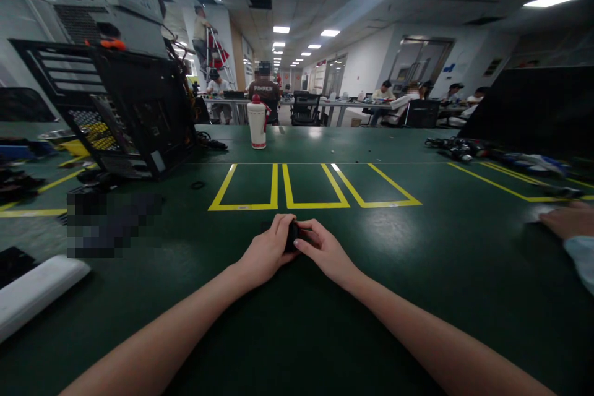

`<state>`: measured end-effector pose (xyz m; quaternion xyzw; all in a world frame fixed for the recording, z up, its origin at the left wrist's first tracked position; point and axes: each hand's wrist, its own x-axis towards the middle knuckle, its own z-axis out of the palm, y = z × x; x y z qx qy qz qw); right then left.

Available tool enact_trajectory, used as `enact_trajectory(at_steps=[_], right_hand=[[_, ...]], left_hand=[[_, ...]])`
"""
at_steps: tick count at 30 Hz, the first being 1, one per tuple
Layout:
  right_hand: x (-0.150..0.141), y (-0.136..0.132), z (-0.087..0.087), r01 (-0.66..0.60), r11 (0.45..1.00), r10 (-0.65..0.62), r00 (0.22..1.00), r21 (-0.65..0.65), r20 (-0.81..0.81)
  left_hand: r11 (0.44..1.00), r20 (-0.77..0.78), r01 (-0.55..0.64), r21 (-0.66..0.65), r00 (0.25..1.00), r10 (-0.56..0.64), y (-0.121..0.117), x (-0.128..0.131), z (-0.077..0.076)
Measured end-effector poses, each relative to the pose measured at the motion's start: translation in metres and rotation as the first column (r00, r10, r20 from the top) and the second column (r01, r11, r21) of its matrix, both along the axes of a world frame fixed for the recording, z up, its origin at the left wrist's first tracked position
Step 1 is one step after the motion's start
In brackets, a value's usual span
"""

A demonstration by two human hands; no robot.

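Note:
My left hand (266, 250) and my right hand (325, 250) meet on the dark green table (417, 272), just in front of me. Both have their fingers curled round a small black object (292, 236) held between them. Its shape is mostly hidden by the fingers, so I cannot name it. The hands rest low on the tabletop, a little short of three yellow taped boxes (313, 189).
An open black computer case (125, 111) stands at the left, with a white bottle (257, 125) beyond the boxes. Cables and parts (464, 150) lie at the right. Another person's hand (568, 221) rests at the right edge. A white panel (37, 288) lies near left.

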<state>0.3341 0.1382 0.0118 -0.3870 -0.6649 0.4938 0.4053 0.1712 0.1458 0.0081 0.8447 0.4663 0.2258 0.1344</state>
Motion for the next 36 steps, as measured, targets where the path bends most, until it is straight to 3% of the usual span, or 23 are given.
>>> enact_trajectory(at_steps=[4,12,18,25,31,36], right_hand=[[0.000,-0.001,0.001,-0.036,0.999,0.035,0.998,-0.002,-0.051],[-0.001,0.004,0.001,0.034,0.998,-0.034,0.999,-0.051,-0.017],[0.001,0.002,-0.001,-0.025,0.999,0.024,0.999,-0.036,-0.037],[-0.002,0.005,-0.002,-0.010,0.998,0.004,0.996,-0.061,-0.088],[0.000,0.008,0.008,-0.004,0.987,-0.007,0.998,-0.163,-0.067],[0.002,0.013,0.005,-0.030,0.993,0.020,0.995,-0.114,-0.093]], left_hand=[[1.000,0.000,-0.003,0.003,1.000,0.003,0.000,0.000,0.000],[1.000,-0.008,0.016,0.017,1.000,-0.016,-0.001,-0.001,0.001],[1.000,-0.007,0.015,0.002,1.000,-0.015,0.000,-0.002,0.001],[0.999,-0.043,-0.010,0.030,0.999,0.011,0.003,0.002,0.000],[0.999,-0.055,-0.019,-0.040,0.998,0.017,0.003,-0.001,-0.002],[0.994,-0.071,-0.035,-0.104,0.997,0.028,0.007,-0.001,-0.001]])
